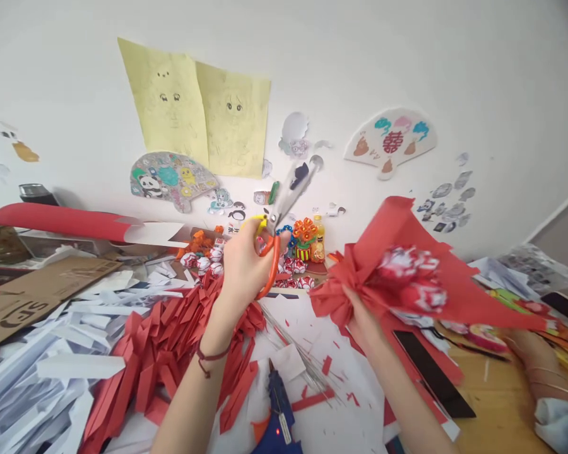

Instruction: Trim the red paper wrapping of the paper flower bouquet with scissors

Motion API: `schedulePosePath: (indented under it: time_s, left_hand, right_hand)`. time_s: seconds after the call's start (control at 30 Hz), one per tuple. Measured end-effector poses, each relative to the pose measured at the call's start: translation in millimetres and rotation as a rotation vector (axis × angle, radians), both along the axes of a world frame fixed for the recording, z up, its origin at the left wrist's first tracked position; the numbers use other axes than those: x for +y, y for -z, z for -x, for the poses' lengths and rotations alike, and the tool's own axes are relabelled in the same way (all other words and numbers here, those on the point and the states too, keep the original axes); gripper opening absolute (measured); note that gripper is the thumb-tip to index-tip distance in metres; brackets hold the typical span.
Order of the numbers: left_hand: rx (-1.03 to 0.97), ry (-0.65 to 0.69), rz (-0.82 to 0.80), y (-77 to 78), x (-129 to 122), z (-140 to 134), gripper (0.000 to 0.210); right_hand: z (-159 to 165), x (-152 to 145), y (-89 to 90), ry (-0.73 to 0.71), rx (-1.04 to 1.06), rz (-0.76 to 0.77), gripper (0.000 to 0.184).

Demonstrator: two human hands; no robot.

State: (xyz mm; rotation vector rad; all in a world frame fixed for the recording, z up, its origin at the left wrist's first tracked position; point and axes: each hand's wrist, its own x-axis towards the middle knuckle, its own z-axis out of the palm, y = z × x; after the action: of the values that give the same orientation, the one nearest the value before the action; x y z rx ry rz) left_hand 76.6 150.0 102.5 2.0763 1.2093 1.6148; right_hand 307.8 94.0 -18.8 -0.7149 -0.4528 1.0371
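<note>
In the middle of the view, my left hand (pixel 245 261) grips scissors (pixel 272 234) by their orange and yellow handles. The blades point up and to the right and are a little blurred by motion. To the right of them, my right hand (pixel 361 317) is closed around the gathered base of a bouquet wrapped in red paper (pixel 392 225). White-and-red wrapped lollipops (pixel 409 268) show inside the paper, tilted to the right. Below and between my arms lies a blue glue gun (pixel 280 403) with a small red light lit.
Folded red paper strips (pixel 158 350) and white paper strips (pixel 66 359) heap at left. Thin wires (pixel 300 353) and red scraps lie on white paper. A cardboard piece (pixel 33 302) is far left. Another person's arm (pixel 537 359) reaches in at right. Behind stand orange craft flowers (pixel 305 232).
</note>
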Motion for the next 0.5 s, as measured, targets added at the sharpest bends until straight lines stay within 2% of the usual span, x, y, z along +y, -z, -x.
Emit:
schedulePosePath:
  time_s: [0.07, 0.13, 0.23, 0.33, 0.43, 0.5]
  left_hand:
    - [0.066, 0.075, -0.068, 7.6, 9, -4, 0.020]
    - [0.145, 0.123, -0.128, 15.5, 18, -7, 0.019]
    - [0.224, 0.141, -0.191, 25.8, 28, -10, 0.022]
    - [0.277, 0.147, -0.264, 32.7, 30, -14, 0.023]
    - [0.286, 0.172, -0.311, 38.0, 29, -21, 0.024]
    - [0.287, 0.178, -0.312, 42.3, 28, -29, 0.022]
  right_hand:
    - [8, 14, -34.6, 0.001, -0.016, -0.013, 0.035]
    - [18, 22, -69.3, 0.044, 0.004, -0.088, 0.031]
    - [34, 22, -103.5, 0.116, -0.004, -0.129, 0.030]
    - [45, 13, -108.7, 0.264, -0.204, -0.154, 0.038]
    - [48, 5, -97.7, 0.365, -0.334, -0.187, 0.068]
    - [47, 4, -91.0, 0.400, -0.385, -0.161, 0.080]
